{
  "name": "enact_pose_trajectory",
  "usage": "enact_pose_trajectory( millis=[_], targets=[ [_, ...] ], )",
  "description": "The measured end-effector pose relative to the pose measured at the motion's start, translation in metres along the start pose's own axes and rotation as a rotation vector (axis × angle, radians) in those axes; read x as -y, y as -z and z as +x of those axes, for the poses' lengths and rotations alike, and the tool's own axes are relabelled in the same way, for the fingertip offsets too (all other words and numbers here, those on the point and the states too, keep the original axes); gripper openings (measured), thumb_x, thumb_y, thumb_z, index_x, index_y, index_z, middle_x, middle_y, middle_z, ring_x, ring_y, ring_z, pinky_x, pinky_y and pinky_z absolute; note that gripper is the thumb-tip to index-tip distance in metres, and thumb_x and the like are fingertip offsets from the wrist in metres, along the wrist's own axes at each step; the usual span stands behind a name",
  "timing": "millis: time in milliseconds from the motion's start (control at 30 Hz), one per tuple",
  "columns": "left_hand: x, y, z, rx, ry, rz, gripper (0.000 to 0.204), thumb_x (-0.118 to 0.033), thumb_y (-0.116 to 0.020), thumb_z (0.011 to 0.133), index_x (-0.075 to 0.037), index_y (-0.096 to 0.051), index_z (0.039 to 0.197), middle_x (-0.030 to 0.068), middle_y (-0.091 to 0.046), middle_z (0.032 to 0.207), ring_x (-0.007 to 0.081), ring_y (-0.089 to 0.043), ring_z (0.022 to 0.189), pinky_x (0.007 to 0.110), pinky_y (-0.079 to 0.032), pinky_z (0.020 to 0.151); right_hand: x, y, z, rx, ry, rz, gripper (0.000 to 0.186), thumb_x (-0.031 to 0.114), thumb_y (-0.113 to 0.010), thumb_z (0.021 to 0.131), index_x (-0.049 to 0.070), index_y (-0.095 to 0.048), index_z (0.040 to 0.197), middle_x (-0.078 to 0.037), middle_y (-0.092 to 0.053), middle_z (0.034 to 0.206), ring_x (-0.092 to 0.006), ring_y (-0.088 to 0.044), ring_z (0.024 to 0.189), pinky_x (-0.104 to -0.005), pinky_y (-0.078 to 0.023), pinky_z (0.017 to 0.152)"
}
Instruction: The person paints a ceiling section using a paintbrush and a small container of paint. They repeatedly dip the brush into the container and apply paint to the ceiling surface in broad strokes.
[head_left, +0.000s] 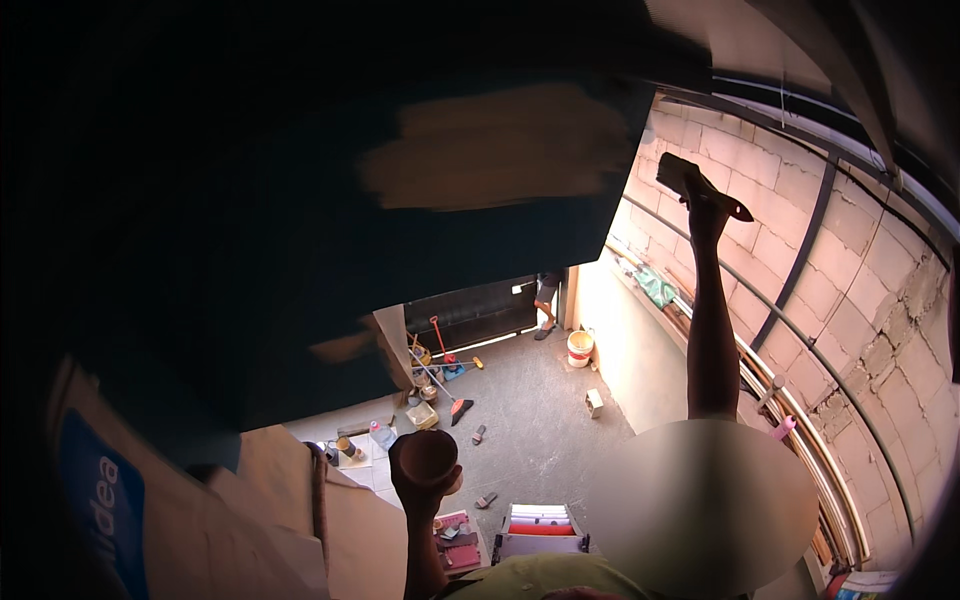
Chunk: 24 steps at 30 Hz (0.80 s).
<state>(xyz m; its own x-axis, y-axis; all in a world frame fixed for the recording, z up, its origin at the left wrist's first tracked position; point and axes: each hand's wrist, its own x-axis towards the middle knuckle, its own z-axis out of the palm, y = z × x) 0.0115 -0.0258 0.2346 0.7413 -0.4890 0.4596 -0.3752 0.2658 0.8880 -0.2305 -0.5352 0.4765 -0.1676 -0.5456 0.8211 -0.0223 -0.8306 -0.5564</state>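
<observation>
Raised high on the right, my right hand [708, 212] is closed around a wide flat paintbrush [676, 174], its dark bristle end pointing to the upper left. The brush is apart from the large dark teal surface [300, 240] overhead. A broad brown paint patch [495, 145] with streaky edges lies on that surface, and a smaller brown smear [342, 345] shows near its lower edge. Lower down, my left hand [415, 492] grips a round cup [430, 456] from the side. Its inside looks brownish, but shade hides how full it is.
Far below on the grey floor [540, 420] are a white bucket [580, 348], a broom [461, 410], slippers [486, 500] and several containers. A stepladder [540, 525] stands beneath me. Pipes [790, 405] run along the right block wall [770, 190]. A person [546, 300] stands by the dark gate.
</observation>
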Motion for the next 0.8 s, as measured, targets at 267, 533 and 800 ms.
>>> enact_pose_trajectory(
  millis=[267, 533, 800],
  targets=[
    [-0.004, 0.012, -0.012, -0.054, 0.049, 0.004, 0.076, -0.007, -0.088, 0.052, -0.006, -0.050, 0.118, 0.0101, -0.059, 0.113, 0.0246, -0.058, 0.105, 0.039, -0.047, 0.092, 0.179, -0.189, -0.077, 0.414, 0.029, 0.479, 0.040, 0.030, -0.067, 0.090, 0.002, -0.063, 0.118, -0.009, -0.069, 0.094, -0.0131, -0.064, 0.082, -0.0291, -0.052, 0.069],
    [-0.002, 0.012, -0.021, -0.091, 0.022, 0.027, 0.079, 0.000, -0.084, 0.052, -0.006, -0.047, 0.121, 0.0095, -0.058, 0.113, 0.0231, -0.057, 0.105, 0.038, -0.047, 0.092, 0.204, -0.298, -0.093, 0.266, 0.363, 0.464, 0.036, 0.030, -0.063, 0.092, 0.005, -0.062, 0.118, -0.009, -0.067, 0.102, -0.0171, -0.063, 0.088, -0.0332, -0.052, 0.077],
    [-0.016, 0.006, -0.010, -0.069, 0.021, 0.067, 0.079, -0.005, -0.086, 0.052, -0.006, -0.047, 0.121, 0.0095, -0.058, 0.112, 0.0242, -0.057, 0.105, 0.039, -0.046, 0.093, 0.028, -0.107, 0.023, 0.015, 0.081, 0.173, 0.031, 0.028, -0.065, 0.091, 0.003, -0.068, 0.110, -0.009, -0.070, 0.080, -0.0112, -0.062, 0.062, -0.0255, -0.051, 0.058]
  ],
)
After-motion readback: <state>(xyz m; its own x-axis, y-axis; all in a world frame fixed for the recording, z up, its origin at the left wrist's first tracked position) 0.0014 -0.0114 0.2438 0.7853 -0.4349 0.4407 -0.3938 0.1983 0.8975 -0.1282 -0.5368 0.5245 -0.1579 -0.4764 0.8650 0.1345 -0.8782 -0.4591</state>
